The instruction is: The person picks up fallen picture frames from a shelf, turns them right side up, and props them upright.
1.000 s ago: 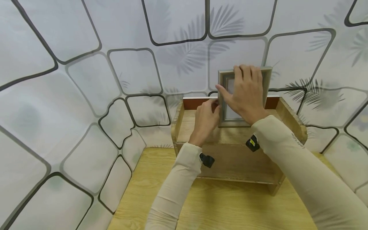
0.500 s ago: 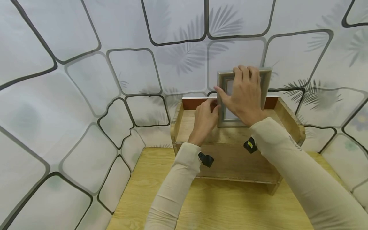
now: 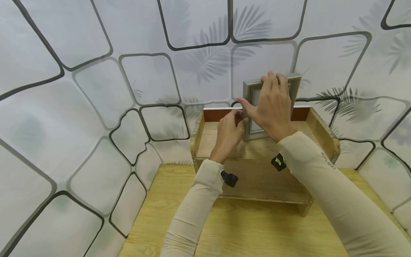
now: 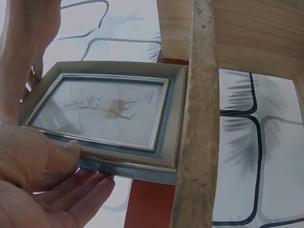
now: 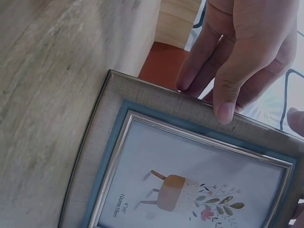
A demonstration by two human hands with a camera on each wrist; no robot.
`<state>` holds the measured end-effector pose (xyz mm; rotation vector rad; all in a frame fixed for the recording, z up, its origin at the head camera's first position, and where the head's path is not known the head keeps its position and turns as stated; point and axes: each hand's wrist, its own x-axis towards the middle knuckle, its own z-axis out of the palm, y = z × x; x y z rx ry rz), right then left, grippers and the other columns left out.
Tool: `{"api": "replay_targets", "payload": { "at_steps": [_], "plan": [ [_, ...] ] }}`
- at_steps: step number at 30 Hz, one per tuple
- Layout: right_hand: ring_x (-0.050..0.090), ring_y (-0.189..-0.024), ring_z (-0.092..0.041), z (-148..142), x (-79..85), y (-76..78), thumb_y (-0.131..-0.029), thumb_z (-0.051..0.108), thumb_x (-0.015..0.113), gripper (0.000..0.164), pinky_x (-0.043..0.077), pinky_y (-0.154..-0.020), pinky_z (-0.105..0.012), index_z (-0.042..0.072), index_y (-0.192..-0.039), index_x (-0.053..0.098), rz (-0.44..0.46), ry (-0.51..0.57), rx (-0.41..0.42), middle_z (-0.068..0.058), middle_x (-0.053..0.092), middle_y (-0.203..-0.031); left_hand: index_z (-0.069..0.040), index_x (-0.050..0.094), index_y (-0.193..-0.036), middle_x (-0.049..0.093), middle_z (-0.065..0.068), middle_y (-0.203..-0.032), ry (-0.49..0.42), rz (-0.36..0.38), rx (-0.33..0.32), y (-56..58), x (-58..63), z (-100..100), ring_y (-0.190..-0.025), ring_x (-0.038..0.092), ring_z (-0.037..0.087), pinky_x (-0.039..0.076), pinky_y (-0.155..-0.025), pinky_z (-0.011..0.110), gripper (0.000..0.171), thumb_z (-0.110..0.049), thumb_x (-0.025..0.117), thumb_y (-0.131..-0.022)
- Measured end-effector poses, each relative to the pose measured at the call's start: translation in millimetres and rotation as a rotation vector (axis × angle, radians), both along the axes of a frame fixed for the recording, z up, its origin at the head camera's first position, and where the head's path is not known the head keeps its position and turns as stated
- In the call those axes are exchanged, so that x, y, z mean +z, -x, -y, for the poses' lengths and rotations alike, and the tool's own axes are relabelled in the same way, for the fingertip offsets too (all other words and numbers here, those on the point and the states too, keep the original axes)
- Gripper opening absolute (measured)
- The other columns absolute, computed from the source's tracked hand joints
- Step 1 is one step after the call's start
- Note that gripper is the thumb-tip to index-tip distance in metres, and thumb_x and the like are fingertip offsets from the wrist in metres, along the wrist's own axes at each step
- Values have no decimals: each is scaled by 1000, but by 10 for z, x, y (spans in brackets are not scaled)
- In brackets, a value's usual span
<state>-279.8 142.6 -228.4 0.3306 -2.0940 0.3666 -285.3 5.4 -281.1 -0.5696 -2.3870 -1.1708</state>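
Observation:
A silver-toned picture frame (image 3: 256, 125) with a blue-grey inner border stands upright on the upper board of a small wooden shelf (image 3: 289, 151), turned slightly. My left hand (image 3: 228, 134) pinches its left edge; in the left wrist view the thumb (image 4: 64, 152) lies at the front rim and the fingers are under the side. Over the top edge curl the fingers of my right hand (image 3: 273, 107), its palm covering much of the front. In the right wrist view, the frame's insert (image 5: 190, 180) shows a printed chair-like shape with flowers and size lettering.
The shelf has raised side panels (image 3: 324, 130) and a reddish-brown strip (image 3: 216, 115) along the back. It stands on a yellow wood-grain table (image 3: 257, 232), close against a patterned wall (image 3: 205, 78). A lower board (image 3: 263, 194) lies beneath.
The picture frame has turned a little, so its left side face now shows and its right side sits slightly farther back. My right hand has shifted slightly left; the left hand stays nearly still.

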Motion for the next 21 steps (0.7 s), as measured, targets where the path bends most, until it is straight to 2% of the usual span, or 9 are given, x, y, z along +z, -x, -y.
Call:
{"api": "replay_targets", "payload": {
  "at_steps": [9, 15, 21],
  "plan": [
    [47, -125, -53, -4, 30, 0, -82, 56, 79, 93, 29, -115, -52, -20, -128, 53, -49, -74, -31, -37, 55, -130, 1, 66, -122, 74, 11, -107, 2, -5, 9, -38, 5, -4, -95, 71, 22, 54, -82, 34, 31, -19, 69, -98],
    [43, -134, -52, 0, 69, -39, -84, 55, 77, 95, 23, -121, -48, -20, -135, 49, 40, -53, -29, -38, 50, -140, 0, 66, -122, 74, 12, -113, -11, 1, 14, -63, -3, -7, -102, 72, 23, 55, -86, 34, 31, -20, 69, -98],
    [37, -140, -51, -11, 89, -65, -84, 55, 77, 98, 19, -122, -46, -20, -140, 44, 108, -35, -14, -38, 46, -144, 0, 66, -121, 74, 12, -113, -34, 6, 4, -85, -15, -7, -101, 72, 22, 56, -84, 31, 30, -19, 69, -98]
  ]
}}
